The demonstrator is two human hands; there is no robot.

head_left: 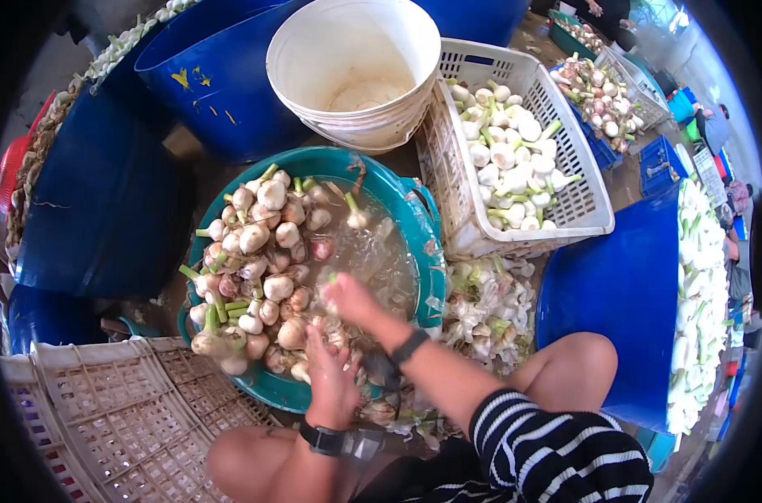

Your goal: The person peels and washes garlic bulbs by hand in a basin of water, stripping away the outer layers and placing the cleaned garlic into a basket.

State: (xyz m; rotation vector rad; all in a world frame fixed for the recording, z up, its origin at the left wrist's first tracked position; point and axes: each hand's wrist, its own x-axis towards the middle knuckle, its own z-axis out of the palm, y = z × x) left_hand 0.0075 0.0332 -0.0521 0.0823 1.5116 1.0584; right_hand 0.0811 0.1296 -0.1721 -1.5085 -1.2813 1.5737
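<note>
A teal tub [431, 243] holds murky water and a heap of unpeeled garlic bulbs [255, 239] with short green stems. My left hand [330, 377], with a dark watch at its wrist, is at the tub's near side against the bulbs, fingers apart; nothing shows in its grip. Over the water near the tub's middle is my right hand [347, 298], blurred and closed, with a bit of green at its fingertips; what it holds is too smeared to name. One bulb [357, 216] floats at the far side of the water.
Behind the tub stands a white bucket [356, 126]. A white crate [594, 220] of peeled garlic is at the back right, with peelings [485, 310] below it. Blue barrels [615, 310] stand on both sides. An empty crate [104, 402] lies front left. People work far right.
</note>
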